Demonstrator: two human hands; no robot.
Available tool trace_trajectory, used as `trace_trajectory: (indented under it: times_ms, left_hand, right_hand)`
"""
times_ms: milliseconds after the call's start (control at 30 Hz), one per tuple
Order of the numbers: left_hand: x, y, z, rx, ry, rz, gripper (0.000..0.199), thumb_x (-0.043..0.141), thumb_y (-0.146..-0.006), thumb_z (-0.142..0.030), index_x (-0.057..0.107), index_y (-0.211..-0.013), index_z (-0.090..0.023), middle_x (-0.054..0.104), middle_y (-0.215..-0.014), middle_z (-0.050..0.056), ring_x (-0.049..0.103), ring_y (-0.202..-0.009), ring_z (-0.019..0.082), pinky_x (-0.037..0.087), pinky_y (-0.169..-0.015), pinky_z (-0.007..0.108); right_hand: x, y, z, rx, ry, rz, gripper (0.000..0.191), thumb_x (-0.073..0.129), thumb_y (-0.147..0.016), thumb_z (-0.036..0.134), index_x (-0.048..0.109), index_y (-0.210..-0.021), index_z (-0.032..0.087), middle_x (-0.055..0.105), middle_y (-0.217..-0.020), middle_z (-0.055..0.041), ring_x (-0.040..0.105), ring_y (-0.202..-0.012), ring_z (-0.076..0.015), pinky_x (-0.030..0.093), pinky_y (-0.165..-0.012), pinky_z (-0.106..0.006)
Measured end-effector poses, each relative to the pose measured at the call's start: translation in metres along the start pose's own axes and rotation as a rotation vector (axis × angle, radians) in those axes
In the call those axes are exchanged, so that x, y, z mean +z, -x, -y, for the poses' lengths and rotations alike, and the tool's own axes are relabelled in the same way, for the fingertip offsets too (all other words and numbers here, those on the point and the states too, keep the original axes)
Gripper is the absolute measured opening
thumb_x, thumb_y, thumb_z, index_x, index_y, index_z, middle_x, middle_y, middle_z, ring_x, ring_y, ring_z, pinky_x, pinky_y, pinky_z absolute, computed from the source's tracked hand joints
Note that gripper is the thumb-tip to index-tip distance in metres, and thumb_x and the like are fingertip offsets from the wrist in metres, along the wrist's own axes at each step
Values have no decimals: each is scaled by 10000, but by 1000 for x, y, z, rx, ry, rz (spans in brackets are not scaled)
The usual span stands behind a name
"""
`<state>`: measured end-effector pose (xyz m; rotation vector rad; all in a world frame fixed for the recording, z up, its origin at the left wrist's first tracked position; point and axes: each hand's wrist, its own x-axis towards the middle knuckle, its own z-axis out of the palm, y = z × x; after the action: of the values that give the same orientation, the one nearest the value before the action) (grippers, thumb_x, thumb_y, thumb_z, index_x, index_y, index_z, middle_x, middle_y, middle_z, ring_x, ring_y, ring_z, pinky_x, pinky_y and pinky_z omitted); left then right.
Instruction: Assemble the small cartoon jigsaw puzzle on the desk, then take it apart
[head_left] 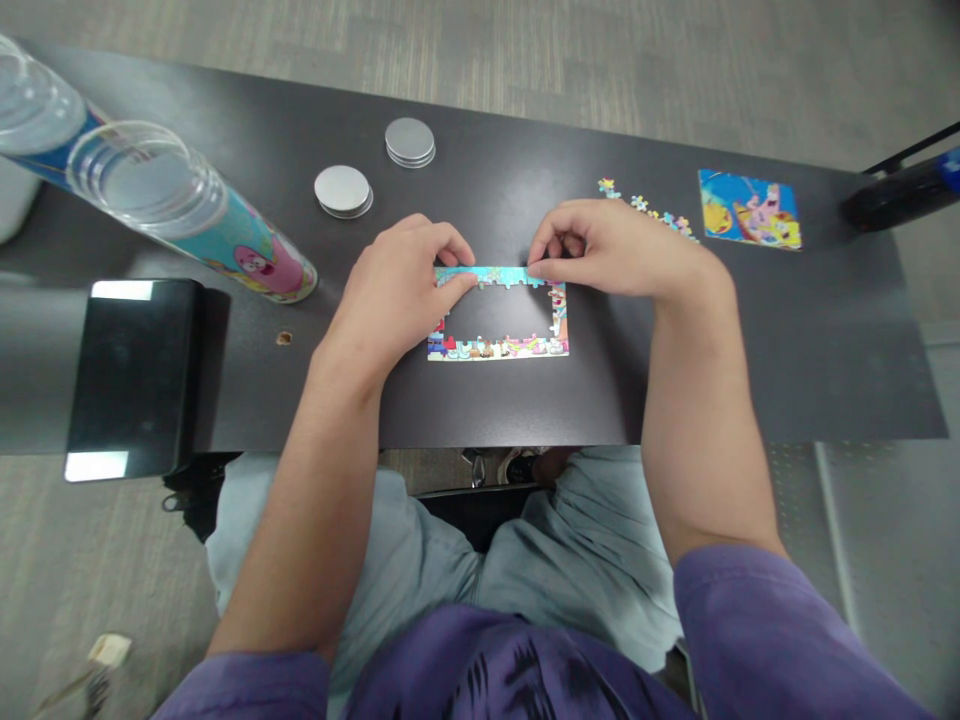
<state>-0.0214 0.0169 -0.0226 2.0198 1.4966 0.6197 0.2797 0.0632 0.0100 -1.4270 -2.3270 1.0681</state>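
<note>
A rectangular puzzle border (504,349) lies on the dark table, with bare table showing inside it. At its top left, my left hand (401,290) pinches the upper strip between thumb and forefinger. My right hand (600,245) has its thumb and fingers closed on the top right part of the same strip. Behind the right hand, loose puzzle pieces (639,203) lie in a row, partly hidden by the hand. A colourful picture card (750,209) lies flat to the right of them.
Two clear-topped tubes (259,255) stand at the left, near a black device (135,375). Stacked silver discs (343,190) and another stack (410,141) sit towards the back. A small brown bit (284,339) lies left of my left hand. A dark cylinder (900,203) is at the far right.
</note>
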Motion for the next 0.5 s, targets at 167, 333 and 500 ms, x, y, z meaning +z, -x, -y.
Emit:
trace_trajectory:
  times_ms: [167, 333, 500]
  left_hand:
    - [0, 0, 1, 0, -10, 5, 101, 872, -1044, -320, 899, -1140, -340, 865, -1243, 42, 782, -1029, 295, 625, -989, 494]
    - [0, -1, 2, 9, -16, 0, 98, 885, -1043, -325, 905, -1134, -354, 862, -1216, 51, 776, -1049, 304, 646, -997, 490]
    - [0, -1, 1, 2, 2, -5, 101, 910, -1027, -320, 914, -1121, -356, 854, -1195, 52, 788, -1066, 311, 656, -986, 481]
  right_hand:
    - [0, -1, 0, 13, -43, -8, 180, 990, -1037, 332, 830, -959, 303, 646, -810, -9, 586, -828, -258, 442, -790, -469]
    - [0, 0, 1, 28, -37, -17, 265, 1063, -1014, 404, 833, -922, 311, 668, -793, -5, 623, -849, -266, 478, -789, -457]
    - [4, -3, -1, 15, -28, -16, 167, 963, -999, 222, 818, -939, 278, 652, -784, 6, 605, -803, -233, 456, -781, -442]
